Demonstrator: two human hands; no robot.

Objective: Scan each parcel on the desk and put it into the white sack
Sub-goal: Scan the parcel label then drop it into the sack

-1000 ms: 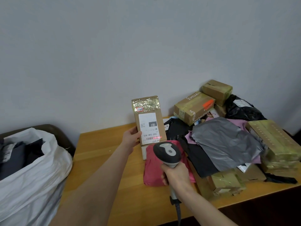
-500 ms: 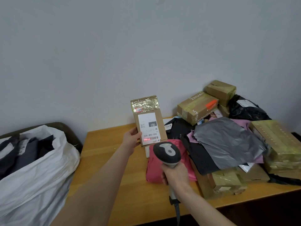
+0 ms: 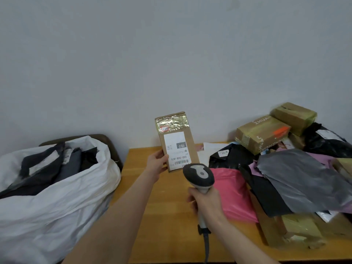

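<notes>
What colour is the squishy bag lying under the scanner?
Pink. The pink bag lies on the desk, behind the scanner. Head view shows it.

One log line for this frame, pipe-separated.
left hand: holds upright brown cardboard box | right hand: grips grey handheld scanner | white sack: beside wooden desk, part-filled

- Wall (image 3: 171, 54): plain pale grey, matte, unbroken across the whole upper view.
- Desk (image 3: 167, 225): light wooden top, back edge set against the wall.
- Dark brown furniture piece (image 3: 114, 149): rounded corner, just left of the desk, largely hidden; type undetermined.
- Light: soft, even; shadows faint.
</notes>
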